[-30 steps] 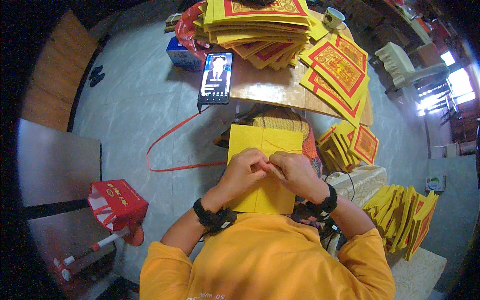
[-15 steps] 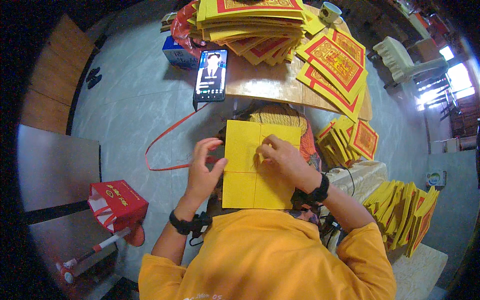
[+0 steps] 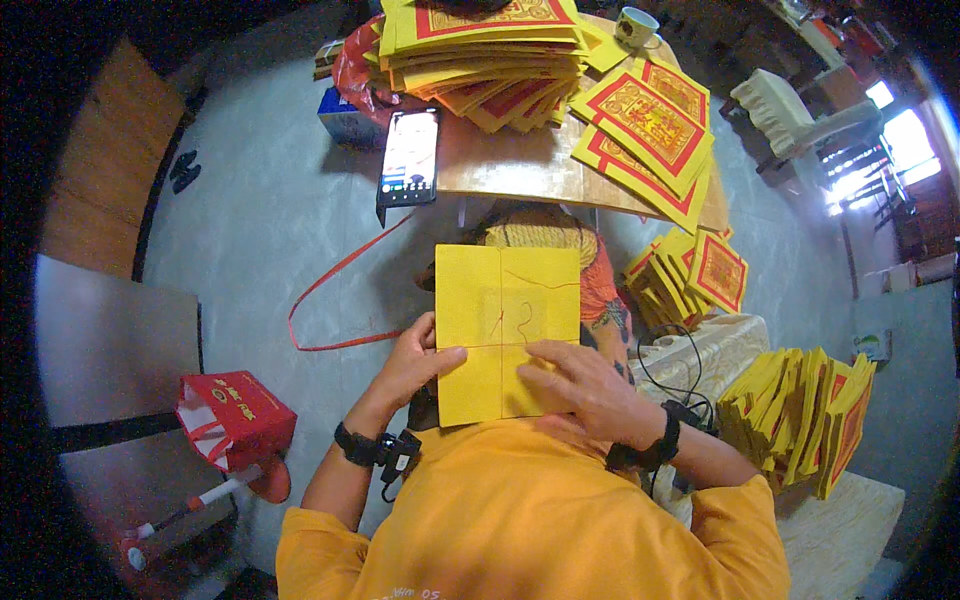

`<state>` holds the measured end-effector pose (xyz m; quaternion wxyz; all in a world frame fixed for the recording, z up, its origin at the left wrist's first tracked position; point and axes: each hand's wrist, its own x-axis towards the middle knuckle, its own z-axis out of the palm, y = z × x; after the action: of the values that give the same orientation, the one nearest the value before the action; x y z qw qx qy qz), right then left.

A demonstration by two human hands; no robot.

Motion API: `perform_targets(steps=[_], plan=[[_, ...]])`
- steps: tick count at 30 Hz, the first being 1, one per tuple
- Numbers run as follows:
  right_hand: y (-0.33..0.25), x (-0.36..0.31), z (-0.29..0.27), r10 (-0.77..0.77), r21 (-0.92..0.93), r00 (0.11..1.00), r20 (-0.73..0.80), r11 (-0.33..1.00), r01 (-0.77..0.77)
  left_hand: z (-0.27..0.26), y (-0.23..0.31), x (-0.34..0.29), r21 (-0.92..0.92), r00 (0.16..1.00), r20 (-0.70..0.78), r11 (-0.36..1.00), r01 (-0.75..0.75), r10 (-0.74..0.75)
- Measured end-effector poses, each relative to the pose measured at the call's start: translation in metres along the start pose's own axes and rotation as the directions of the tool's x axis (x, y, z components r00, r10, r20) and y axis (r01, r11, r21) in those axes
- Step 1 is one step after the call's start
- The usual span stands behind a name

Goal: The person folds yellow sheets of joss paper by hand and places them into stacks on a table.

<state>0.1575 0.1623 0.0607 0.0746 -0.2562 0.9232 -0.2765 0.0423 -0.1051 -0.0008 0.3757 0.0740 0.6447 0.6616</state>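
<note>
White daylight blazes at the right-hand window (image 3: 912, 146); the worktop (image 3: 505, 180) gleams; straight lines bend toward grainy black edges.

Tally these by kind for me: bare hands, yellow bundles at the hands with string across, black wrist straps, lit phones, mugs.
Bare hands: 2, left hand and right hand
Yellow bundle: 1
Black wrist straps: 2, left strap and right strap
Lit phone: 1
Mug: 1
Total: 7

The far, glossy light-brown wooden table (image 3: 510, 172) carries a tall yellow-and-red paper stack (image 3: 485, 68) and, right, overlapping yellow-and-red square papers (image 3: 648, 128).
</note>
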Motion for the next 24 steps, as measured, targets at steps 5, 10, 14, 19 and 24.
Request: perform_targets(steps=[5,10,14,19,24], plan=[[-0.035,-0.001,-0.016,-0.042,-0.028,0.999,0.017,0.999,0.043,0.023,0.046,-0.005,-0.468,0.987,0.158,0.882,0.060,0.017],[-0.052,-0.006,-0.035,0.049,-0.202,0.947,-0.317,0.972,-0.117,0.059,0.099,-0.017,-0.543,0.993,0.092,0.840,-0.010,0.071],[-0.021,-0.018,-0.061,-0.004,-0.069,0.796,-0.605,0.996,-0.047,0.025,0.086,0.004,-0.626,0.987,0.107,0.779,-0.024,0.117],[0.010,-0.035,-0.088,0.544,0.837,0.689,-0.479,0.520,0.170,0.014,0.083,0.002,0.037,0.903,-0.124,0.911,-0.411,0.412],[0.054,-0.026,-0.066,0.577,0.970,0.782,-0.236,0.090,0.226,0.015,0.091,0.004,-0.419,0.904,0.237,0.877,-0.235,0.355]])
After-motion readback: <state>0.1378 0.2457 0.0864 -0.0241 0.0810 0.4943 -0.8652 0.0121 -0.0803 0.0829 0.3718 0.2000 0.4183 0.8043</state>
